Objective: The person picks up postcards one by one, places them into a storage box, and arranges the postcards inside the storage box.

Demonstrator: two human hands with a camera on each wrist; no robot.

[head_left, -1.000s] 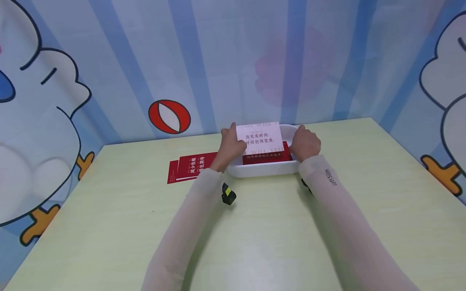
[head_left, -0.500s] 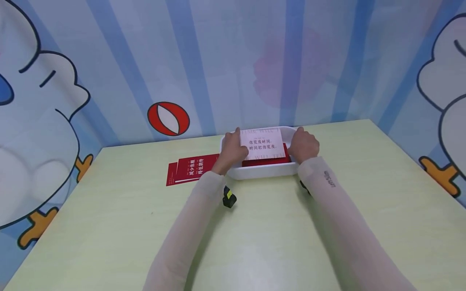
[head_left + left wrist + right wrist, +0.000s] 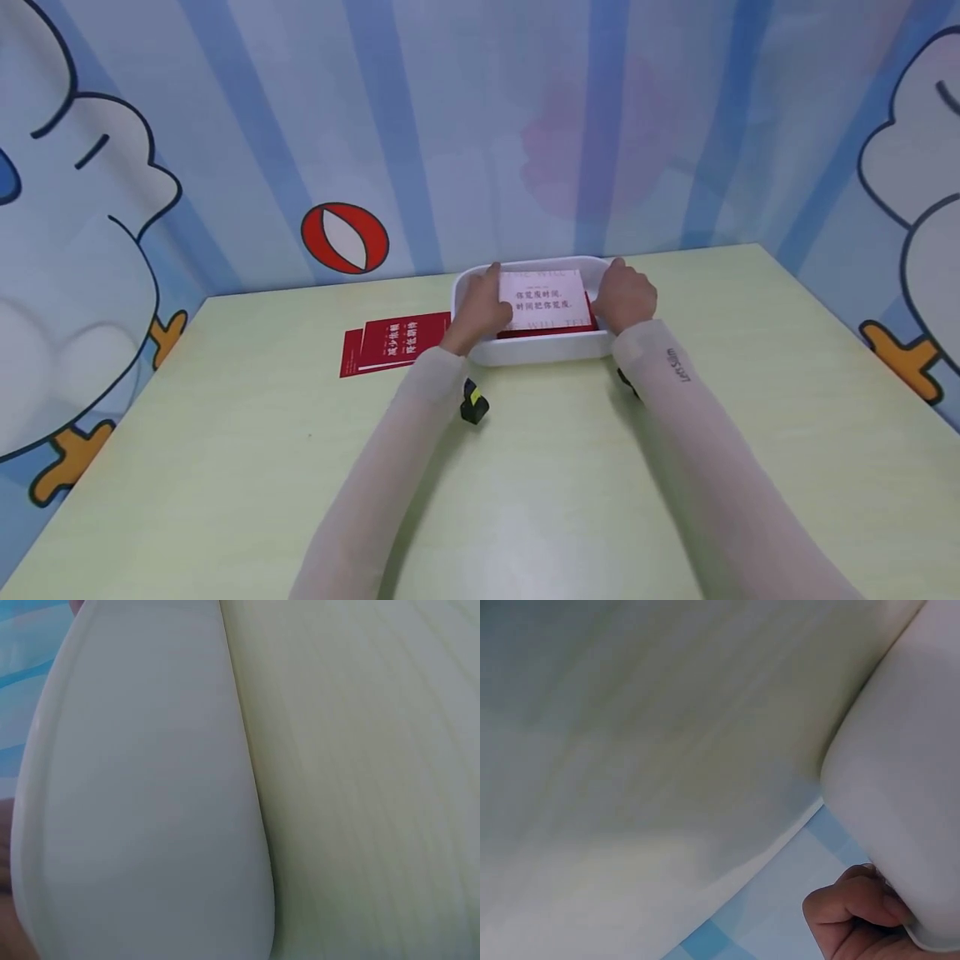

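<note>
Head view: you are holding a white card [image 3: 543, 297] by its two short edges, your left hand [image 3: 480, 310] on the left edge and your right hand [image 3: 628, 297] on the right edge, fingers curled onto it. The card is lying nearly flat inside the white tray [image 3: 540, 350], over a red card [image 3: 551, 331] that is showing at its near edge. The tray is sitting at the far middle of the green table [image 3: 525, 467], close to the wall. Two more red cards [image 3: 393, 342] are lying on the table just left of the tray. Judgement: you are seating the card on the stack, so be keeping both edges level and the corners square to the red card beneath before letting go, and be easing both hands off together so the card is not skewing.

Left wrist view: the camera is showing only the outer wall of the tray [image 3: 150, 810] and bare table [image 3: 375, 780]. The fingers are not visible here, so their grip cannot be confirmed from this angle.

Right wrist view: curled fingers [image 3: 855, 907] are resting against the tray's rim [image 3: 907, 787], with the table's far edge and the blue wall behind. Be watching that this hand is not dragging the tray as it is coming away.
</note>
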